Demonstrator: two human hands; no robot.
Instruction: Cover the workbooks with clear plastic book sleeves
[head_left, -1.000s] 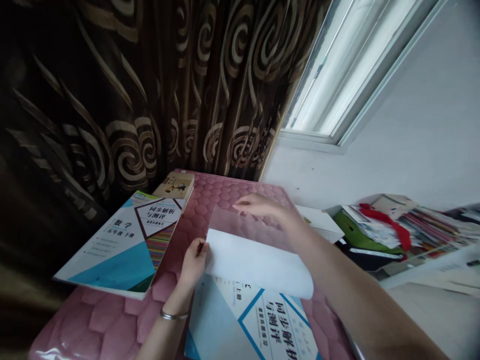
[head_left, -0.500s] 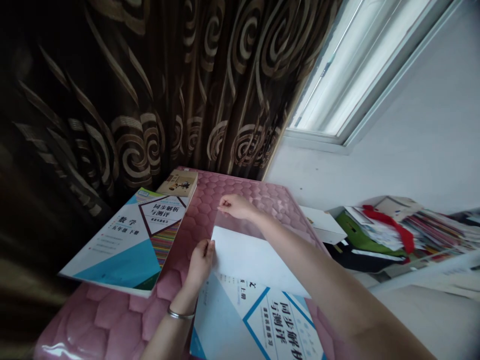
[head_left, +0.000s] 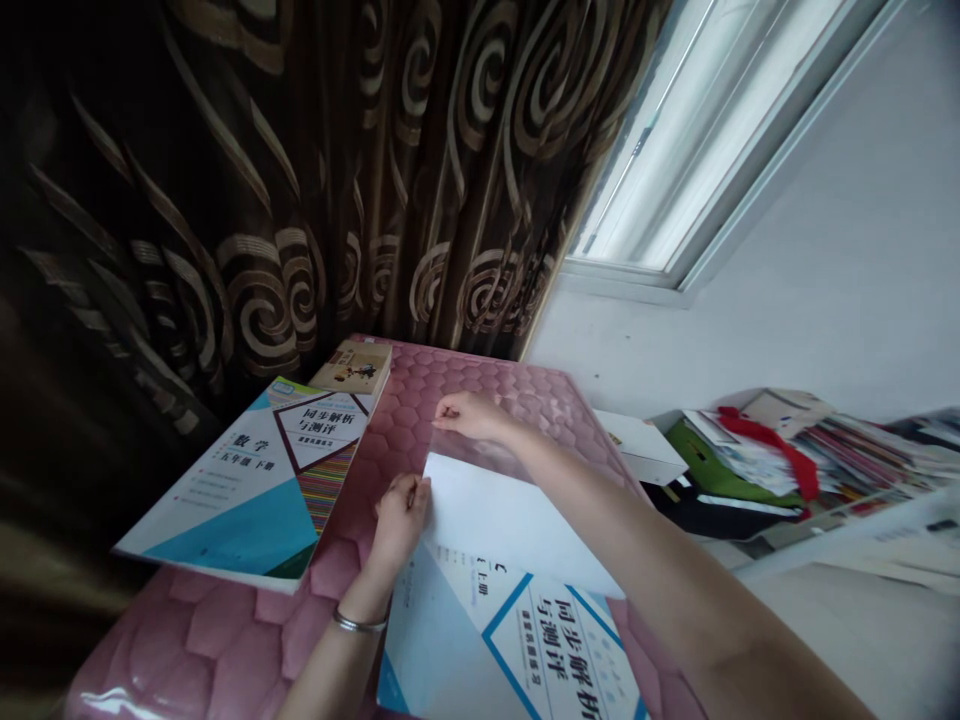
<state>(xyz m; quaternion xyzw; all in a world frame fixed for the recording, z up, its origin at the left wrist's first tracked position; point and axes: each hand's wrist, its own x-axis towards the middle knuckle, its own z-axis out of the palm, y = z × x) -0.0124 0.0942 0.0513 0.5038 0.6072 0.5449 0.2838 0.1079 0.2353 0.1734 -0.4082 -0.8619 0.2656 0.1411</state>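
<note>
A workbook (head_left: 450,650) with a blue and white cover lies sideways in front of me, its lower part cut off by the frame. A blank white sheet (head_left: 510,520) covers its upper part, and a clear plastic film (head_left: 480,447) shows beyond the sheet's far edge. My left hand (head_left: 403,510), with a silver bracelet on the wrist, is closed with thumb and fingers on the left edge of the white sheet. Farther away, my right hand (head_left: 466,413) pinches the far left corner of the clear film. My right forearm crosses over the sheet's right side.
A pink table with a padded hexagon pattern (head_left: 416,400) lies underneath. At left sit a maths workbook (head_left: 240,500) and a tan book (head_left: 354,368). A dark curtain (head_left: 300,180) hangs behind. Papers, a green folder (head_left: 720,465) and a red cloth (head_left: 772,450) fill a shelf at right.
The white sheet's near edge covers slightly more of the workbook's printed title. Both hands keep their grips almost in place, and the view has shifted a little.
</note>
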